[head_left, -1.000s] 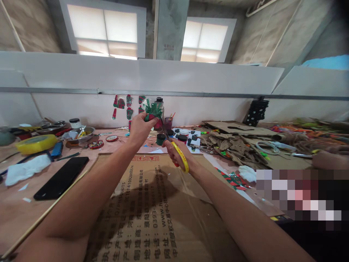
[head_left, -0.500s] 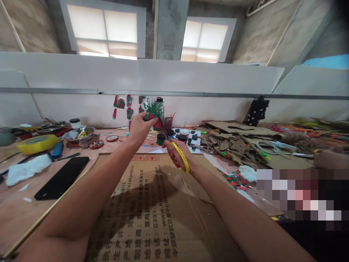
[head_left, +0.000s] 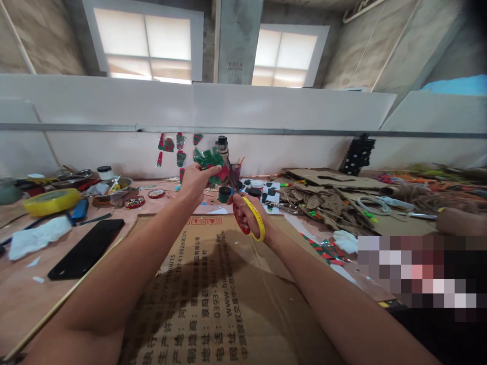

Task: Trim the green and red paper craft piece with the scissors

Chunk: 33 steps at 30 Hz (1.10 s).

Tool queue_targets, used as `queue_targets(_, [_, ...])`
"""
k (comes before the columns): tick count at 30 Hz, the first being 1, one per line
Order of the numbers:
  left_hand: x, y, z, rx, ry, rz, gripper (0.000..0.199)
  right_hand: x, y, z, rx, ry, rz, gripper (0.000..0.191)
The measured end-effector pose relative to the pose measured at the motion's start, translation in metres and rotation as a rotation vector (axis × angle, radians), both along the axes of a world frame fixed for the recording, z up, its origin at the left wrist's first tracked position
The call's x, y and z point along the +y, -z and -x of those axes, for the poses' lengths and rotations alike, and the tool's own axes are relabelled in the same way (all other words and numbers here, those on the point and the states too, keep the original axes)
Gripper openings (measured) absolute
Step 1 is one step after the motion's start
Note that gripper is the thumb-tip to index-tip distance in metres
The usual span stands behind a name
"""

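My left hand (head_left: 198,181) pinches a green and red piece (head_left: 208,159) that looks like glossy film, its fringed green strips pointing up. In my right hand (head_left: 249,214) are scissors (head_left: 257,215) with yellow and red handles, their blades reaching up beside the piece. Whether the blades touch it cannot be made out. Behind the blades stands a clear bottle with a black cap (head_left: 221,141). Below both arms lies a flat cardboard sheet (head_left: 213,284) with printed writing.
A black phone (head_left: 87,248), yellow tape roll (head_left: 52,201) and white tissue (head_left: 40,236) lie left. Small red-and-green pieces (head_left: 180,158) hang on the back wall. Paint jars (head_left: 224,194) stand behind my hands. Brown cord (head_left: 323,200) and another person's hand (head_left: 458,221) are right.
The green and red piece has turned and shifted slightly left, its strips now more spread, showing more of the bottle. The scissors have tilted a little, with more of the red handle visible.
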<state>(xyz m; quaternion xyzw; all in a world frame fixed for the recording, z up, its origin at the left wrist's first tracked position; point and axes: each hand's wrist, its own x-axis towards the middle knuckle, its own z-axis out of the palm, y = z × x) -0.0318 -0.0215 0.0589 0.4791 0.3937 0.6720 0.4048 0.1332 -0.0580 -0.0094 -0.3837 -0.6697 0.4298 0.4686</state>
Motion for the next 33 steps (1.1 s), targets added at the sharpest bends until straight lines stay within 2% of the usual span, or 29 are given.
queue_targets(4, [0.0,0.002,-0.005,-0.095,0.074,0.045,0.032,-0.001,-0.001,0.0,0.07,-0.003,0.013,0.064])
queue_targets(9, [-0.004,0.003,-0.015,-0.244,0.118,0.183,0.024,-0.002,-0.003,0.0,0.134,-0.008,0.012,0.064])
queue_targets(14, [-0.011,0.004,-0.022,-0.343,0.158,0.177,0.02,-0.003,-0.008,0.001,0.178,-0.019,0.015,0.069])
queue_targets(19, [-0.011,0.0,-0.017,-0.239,0.05,0.082,0.023,-0.003,-0.011,0.0,0.157,-0.035,0.032,0.076])
queue_targets(23, [-0.009,-0.003,-0.01,-0.187,0.015,0.039,0.025,0.0,-0.007,-0.001,0.108,-0.021,0.013,0.073])
queue_targets(33, [-0.009,-0.005,-0.005,-0.079,0.023,-0.02,0.021,0.009,0.003,-0.004,-0.008,0.003,-0.114,0.06])
